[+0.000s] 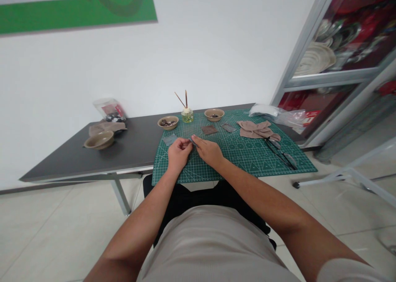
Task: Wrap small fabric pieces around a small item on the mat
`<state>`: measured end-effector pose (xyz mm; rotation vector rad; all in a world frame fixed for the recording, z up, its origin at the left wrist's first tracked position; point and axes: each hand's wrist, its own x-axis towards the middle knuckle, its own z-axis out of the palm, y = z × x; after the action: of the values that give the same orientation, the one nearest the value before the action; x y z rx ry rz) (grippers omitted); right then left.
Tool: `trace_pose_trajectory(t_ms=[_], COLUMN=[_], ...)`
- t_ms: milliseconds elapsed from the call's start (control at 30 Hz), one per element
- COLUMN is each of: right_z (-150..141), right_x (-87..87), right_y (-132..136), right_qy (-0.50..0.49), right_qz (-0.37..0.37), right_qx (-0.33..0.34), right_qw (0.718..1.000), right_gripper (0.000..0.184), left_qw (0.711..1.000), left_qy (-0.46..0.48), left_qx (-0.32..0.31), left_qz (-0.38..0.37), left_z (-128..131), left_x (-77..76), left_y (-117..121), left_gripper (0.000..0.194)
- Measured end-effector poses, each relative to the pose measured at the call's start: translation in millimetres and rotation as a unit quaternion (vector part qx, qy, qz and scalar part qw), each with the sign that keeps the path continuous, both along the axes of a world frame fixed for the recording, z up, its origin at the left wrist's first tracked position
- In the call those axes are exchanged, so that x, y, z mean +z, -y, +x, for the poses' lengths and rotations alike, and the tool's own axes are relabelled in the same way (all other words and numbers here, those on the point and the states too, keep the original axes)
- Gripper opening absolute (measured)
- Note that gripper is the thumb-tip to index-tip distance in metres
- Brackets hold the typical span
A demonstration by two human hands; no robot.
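My left hand (180, 151) and my right hand (209, 151) meet over the green cutting mat (236, 158), close to its left part. Pinched in the right fingers is a small dark grey piece (192, 140), too small to name. The left fingers are curled against it from the other side, and what lies inside them is hidden. Just beyond the left hand lies a thin grey-blue sheet (169, 139). A brown square piece (209, 129) and another grey sheet (228, 127) rest flat on the mat past my right hand.
Two small bowls with dark pieces, one left (168, 123) and one right (214, 115), flank a reed diffuser (187, 115). Rightward are a brown cloth (258, 129), glasses (281, 154) and a plastic bag (278, 113). Another bowl (99, 140) and a tipped clear jar (109, 109) stand left.
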<state>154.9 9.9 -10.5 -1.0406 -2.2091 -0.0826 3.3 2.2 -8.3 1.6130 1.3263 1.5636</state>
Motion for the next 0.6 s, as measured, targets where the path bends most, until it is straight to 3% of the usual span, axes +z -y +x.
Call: trace_pose_trajectory(t_ms=[167,300,600], right_z=[-0.5,0.0,3.8], right_x=[-3.5,-3.8,1.1], right_y=[-2.1,-5.7,-8.2], right_qy=[0.004,-0.045,-0.168], right_qz=[0.003,-0.011,-0.021], right_qx=[0.013,-0.028,-0.06], right_qw=[1.0,0.999,0.984], right_gripper=[0.046,0.042,0.032], left_qw=[1.0,0.999,0.999], left_qy=[0.004,0.049,0.028], left_qx=[0.01,-0.012,-0.015], left_qz=[0.005,0.001,-0.003], left_z=[0.2,0.8,1.6], left_x=[-2.8,-3.2,1.3], left_y=[-1.2,-3.1,-7.2], left_gripper=[0.012,0.017,0.023])
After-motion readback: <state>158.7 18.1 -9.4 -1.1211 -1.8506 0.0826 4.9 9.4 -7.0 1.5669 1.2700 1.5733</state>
